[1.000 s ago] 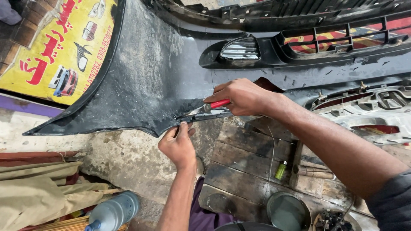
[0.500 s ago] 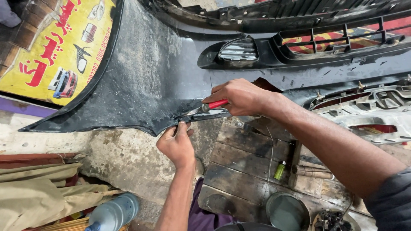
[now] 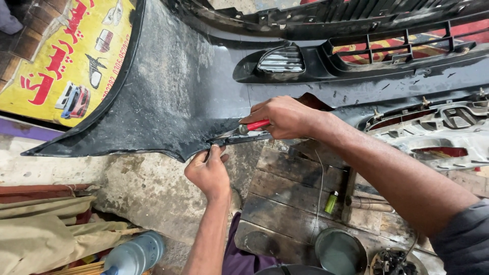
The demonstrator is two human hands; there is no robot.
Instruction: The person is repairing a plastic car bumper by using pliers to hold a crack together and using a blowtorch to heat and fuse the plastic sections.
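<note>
Right hand (image 3: 285, 118) sits mid-frame, slightly right of centre, fist wrapped round the red-handled pliers (image 3: 243, 132); forearm comes in from the lower right corner. Pliers lie nearly horizontal, nose pointing left, tip at the lower edge of the black car bumper (image 3: 173, 97), right where that edge dips to a point around centre frame. Can't tell whether the nose is actually biting the plastic or just touching it. Left hand (image 3: 208, 173) is directly below the pliers nose, arm rising from the bottom edge; fingers curled, fingertips (image 3: 216, 150) pinching up against the same bumper edge, touching it just beside the tool tip. So both hands are closed: right on the pliers, left on the bumper rim. The bumper spans most of the upper half, its rough, dusty inner face showing at centre left and tapering to a tip at the left edge. A fog-lamp housing (image 3: 281, 60) is set in it above the right hand, and a grille opening (image 3: 402, 46) sits upper right. A second pale bumper part (image 3: 438, 132) lies at the right edge. Yellow printed banner (image 3: 61, 61) in the upper left. Under the hands: stained concrete floor (image 3: 147, 188) and dark wooden planks (image 3: 295, 193), with a small green lighter (image 3: 331, 202) on them. Round tin (image 3: 340, 252) at bottom centre-right, plastic bottle (image 3: 133, 254) lower left, beige cloth (image 3: 51, 229) beside it.
</note>
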